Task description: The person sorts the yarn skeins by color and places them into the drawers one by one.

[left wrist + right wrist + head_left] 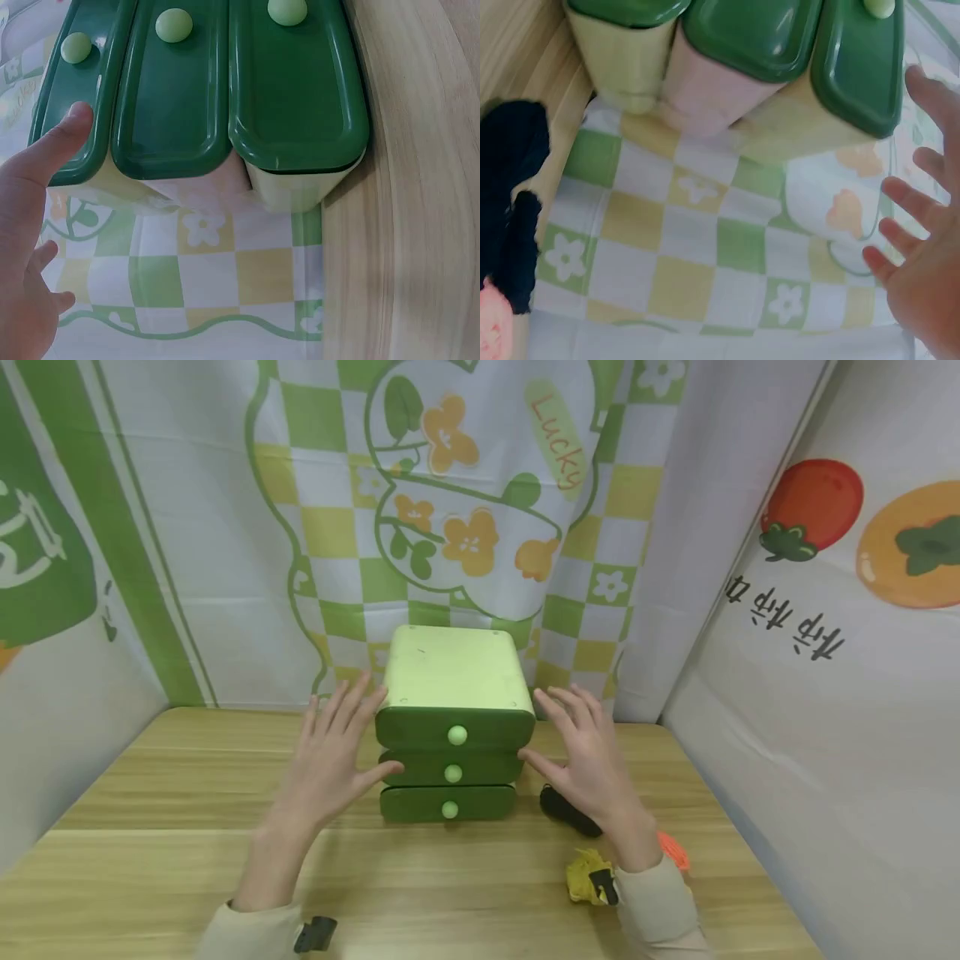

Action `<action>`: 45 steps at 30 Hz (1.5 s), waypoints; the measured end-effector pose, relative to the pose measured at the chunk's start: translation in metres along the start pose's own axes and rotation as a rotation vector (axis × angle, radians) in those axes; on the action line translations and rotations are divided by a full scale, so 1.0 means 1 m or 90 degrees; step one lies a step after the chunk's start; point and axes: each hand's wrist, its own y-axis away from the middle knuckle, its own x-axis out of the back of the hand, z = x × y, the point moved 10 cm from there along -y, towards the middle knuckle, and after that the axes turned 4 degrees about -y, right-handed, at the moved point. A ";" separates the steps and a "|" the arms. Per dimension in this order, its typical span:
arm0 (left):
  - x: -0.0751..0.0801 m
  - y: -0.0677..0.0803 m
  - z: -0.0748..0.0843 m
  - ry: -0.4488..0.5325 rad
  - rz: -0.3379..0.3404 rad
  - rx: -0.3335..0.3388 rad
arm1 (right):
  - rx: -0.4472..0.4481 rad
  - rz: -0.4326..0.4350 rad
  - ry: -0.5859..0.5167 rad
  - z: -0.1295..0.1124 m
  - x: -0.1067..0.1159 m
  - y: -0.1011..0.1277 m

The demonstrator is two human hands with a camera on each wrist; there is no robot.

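A small three-tier drawer box (pixel 457 668) with a pale green top and dark green drawer fronts stands at the back of the table. Each front carries a round light green knob, and all three drawers look closed. My left hand (pixel 330 760) is spread at the box's left side, its thumb by the middle drawer front (pixel 176 90). On the opposite side my right hand (pixel 588 760) is held with fingers spread, near the right edge of the top drawer. In the right wrist view a gap shows between the right fingers and the box; whether the left fingers touch it I cannot tell.
Right of the box lies a black bundle (pixel 570 812), with a yellow bundle (pixel 587 875) nearer the front. An orange bundle (pixel 673 850) is partly hidden behind the right forearm. A patterned curtain (pixel 330 527) hangs right behind the box.
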 end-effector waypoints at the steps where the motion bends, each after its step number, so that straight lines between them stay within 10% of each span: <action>1: 0.000 0.000 0.002 -0.001 0.000 -0.004 | 0.015 0.017 -0.007 -0.005 0.002 -0.001; 8: -0.004 -0.002 0.010 0.016 -0.002 -0.015 | 0.081 0.077 -0.083 -0.032 0.008 -0.008; 20: -0.005 -0.003 0.008 0.106 -0.001 -0.014 | 0.100 -0.021 -0.112 -0.064 -0.021 -0.011; 45: -0.017 0.002 -0.009 0.381 -0.109 0.139 | -0.069 -0.193 -0.247 -0.064 -0.071 -0.019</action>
